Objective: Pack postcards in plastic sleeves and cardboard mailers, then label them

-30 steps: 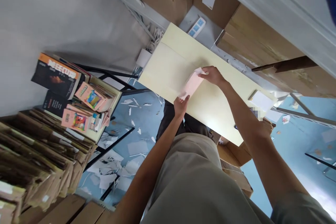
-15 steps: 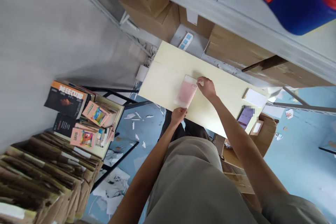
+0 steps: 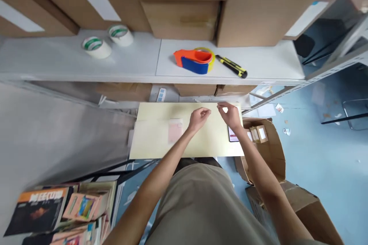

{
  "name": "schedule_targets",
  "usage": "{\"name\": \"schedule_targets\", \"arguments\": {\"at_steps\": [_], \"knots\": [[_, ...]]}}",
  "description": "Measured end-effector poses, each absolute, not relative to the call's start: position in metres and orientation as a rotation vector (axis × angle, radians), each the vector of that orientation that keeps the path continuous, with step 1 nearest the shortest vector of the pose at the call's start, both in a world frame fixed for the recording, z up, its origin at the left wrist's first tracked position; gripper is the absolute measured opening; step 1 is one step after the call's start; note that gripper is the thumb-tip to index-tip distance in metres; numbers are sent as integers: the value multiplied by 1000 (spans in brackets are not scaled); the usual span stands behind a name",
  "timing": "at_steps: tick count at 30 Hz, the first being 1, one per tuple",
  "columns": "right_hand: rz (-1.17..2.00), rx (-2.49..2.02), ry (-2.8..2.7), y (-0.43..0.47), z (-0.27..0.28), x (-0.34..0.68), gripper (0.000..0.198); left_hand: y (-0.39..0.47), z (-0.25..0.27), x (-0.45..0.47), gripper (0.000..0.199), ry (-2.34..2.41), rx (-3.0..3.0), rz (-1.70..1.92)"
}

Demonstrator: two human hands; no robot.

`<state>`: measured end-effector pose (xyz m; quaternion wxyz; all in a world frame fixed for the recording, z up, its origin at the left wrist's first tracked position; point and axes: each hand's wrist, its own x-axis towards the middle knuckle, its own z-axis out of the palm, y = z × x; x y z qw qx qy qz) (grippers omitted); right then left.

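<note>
On the pale yellow tabletop (image 3: 152, 132) lies a flat pink packet (image 3: 174, 132) in what looks like a clear sleeve, apart from both hands. My left hand (image 3: 199, 118) is raised over the middle of the table to the packet's right, its fingers curled into a pinch. Facing it across a small gap, my right hand (image 3: 230, 115) has thumb and forefinger bent together near the table's right end. Whether either pinch holds something thin cannot be made out. A phone (image 3: 233, 134) lies below my right hand, partly covered by the forearm.
Above the table runs a grey shelf (image 3: 129, 63) with tape rolls (image 3: 97, 48), an orange-and-blue tape dispenser (image 3: 195, 61), a utility knife (image 3: 231, 66) and cardboard boxes (image 3: 184, 19). Books (image 3: 38, 210) are stacked at lower left. An open carton (image 3: 271, 149) stands right of the table.
Both hands have let go of the pink packet, which stays on the table, and moved right, closer together. My view has turned and tilted up, bringing the shelf into sight.
</note>
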<state>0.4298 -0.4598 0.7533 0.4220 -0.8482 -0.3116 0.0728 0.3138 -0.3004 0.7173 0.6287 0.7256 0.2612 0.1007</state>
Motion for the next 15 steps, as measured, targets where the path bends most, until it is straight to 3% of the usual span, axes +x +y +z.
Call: {"name": "schedule_targets", "arguments": {"at_steps": [8,15], "knots": [[-215,-2171,-848,-458,844,522,28,-293,829,426,17,285,1684,493],[-230,-2443,-921,-409,849,569,32,-279,865,427,13,244,1669,555]]}}
